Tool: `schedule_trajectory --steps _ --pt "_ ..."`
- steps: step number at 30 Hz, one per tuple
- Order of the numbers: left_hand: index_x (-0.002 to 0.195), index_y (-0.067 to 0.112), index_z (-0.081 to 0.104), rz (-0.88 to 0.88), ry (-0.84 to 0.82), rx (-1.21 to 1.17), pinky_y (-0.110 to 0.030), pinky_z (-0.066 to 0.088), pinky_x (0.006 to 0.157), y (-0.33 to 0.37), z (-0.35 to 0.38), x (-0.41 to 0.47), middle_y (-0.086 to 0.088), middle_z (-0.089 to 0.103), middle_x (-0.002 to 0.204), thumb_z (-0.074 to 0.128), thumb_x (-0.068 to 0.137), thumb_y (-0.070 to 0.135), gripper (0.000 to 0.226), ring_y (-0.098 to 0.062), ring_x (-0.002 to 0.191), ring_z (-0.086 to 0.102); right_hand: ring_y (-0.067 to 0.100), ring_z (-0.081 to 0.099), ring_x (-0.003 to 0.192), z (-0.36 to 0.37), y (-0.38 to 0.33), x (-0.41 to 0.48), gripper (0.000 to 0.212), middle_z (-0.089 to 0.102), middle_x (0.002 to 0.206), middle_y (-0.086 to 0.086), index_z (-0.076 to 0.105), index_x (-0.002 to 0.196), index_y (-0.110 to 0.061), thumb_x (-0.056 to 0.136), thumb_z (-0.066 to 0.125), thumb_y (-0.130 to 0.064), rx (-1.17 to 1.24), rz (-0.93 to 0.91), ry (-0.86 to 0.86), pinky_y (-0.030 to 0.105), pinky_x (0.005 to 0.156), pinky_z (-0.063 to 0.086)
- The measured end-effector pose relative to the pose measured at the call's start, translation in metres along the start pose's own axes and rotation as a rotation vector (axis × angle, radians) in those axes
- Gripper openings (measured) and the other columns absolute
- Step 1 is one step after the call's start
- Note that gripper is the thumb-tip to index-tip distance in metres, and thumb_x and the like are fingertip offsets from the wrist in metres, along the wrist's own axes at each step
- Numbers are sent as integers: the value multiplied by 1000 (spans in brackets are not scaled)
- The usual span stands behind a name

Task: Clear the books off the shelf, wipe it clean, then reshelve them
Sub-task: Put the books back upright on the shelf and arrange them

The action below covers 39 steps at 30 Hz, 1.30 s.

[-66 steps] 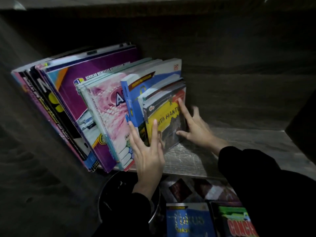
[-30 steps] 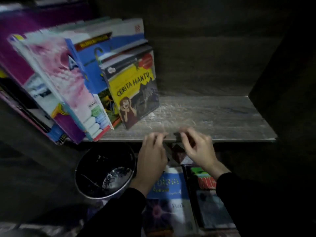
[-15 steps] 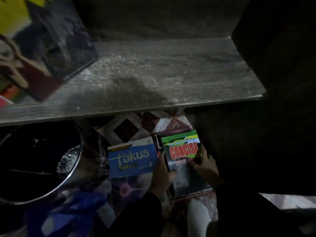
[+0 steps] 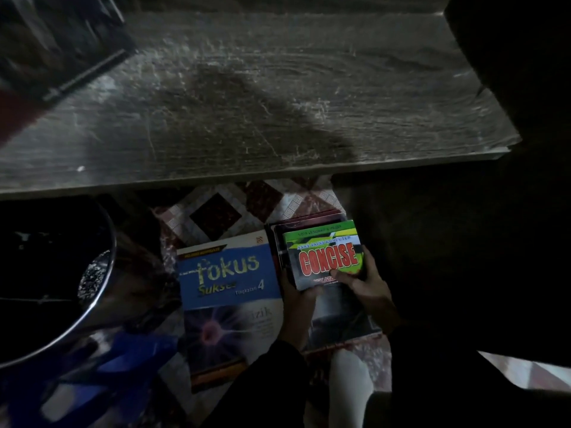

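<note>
Both left hand (image 4: pixel 295 296) and right hand (image 4: pixel 367 284) grip CONCISE book (image 4: pixel 324 253), fingers (image 4: pixel 343 274) pinching near edge; probably to lift onto shelf (image 4: pixel 247 97).

Leaning book (image 4: pixel 58 41) and metal bin (image 4: pixel 112 261), partly off-frame left.

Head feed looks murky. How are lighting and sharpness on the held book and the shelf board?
Head view: dim overall, yet the title on the CONCISE book reads sharply. Head view: a soft dark shadow crosses the shelf board middle; fine scratches catch light. Head view: right side and bin interior are almost black; the top-left book is blurred.
</note>
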<state>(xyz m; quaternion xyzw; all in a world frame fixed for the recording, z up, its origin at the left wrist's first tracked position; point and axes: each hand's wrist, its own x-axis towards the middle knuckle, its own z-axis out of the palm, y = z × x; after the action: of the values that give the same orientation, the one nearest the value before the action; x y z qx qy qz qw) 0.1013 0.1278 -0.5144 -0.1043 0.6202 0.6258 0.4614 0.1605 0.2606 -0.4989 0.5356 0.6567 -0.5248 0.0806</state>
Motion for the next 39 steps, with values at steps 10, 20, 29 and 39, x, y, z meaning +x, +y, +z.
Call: schedule_trajectory --steps 10,20,29,39 --pt "148 40 -2 232 34 182 -37 40 105 4 -1 -3 5 42 143 83 68 20 118 -10 125 49 33 38 134 -3 3 3 111 39 149 2 2 149 -45 69 79 -45 44 -4 -35 56 112 25" --pt "139 43 31 215 -197 134 -19 53 75 54 -23 -11 12 65 119 74 74 -1 89 -6 107 63 19 60 116 -11 -11 -10 67 63 127 0 51 128 -33 69 83 -40 379 4 -306 47 107 40" --pt "123 51 45 55 -118 83 -30 54 84 97 -99 -76 11 71 106 78 71 5 76 -11 97 67 10 50 114 20 -48 -81 105 48 136 -5 35 145 -21 58 83 -54 320 30 -589 28 104 31" --pt "146 46 0 231 -63 324 -20 48 89 175 -159 -166 4 61 123 77 76 6 111 -10 107 62 14 23 142 43 -114 -176 111 22 155 -10 -16 146 -43 76 68 -62 88 -280 -630 33 114 20"
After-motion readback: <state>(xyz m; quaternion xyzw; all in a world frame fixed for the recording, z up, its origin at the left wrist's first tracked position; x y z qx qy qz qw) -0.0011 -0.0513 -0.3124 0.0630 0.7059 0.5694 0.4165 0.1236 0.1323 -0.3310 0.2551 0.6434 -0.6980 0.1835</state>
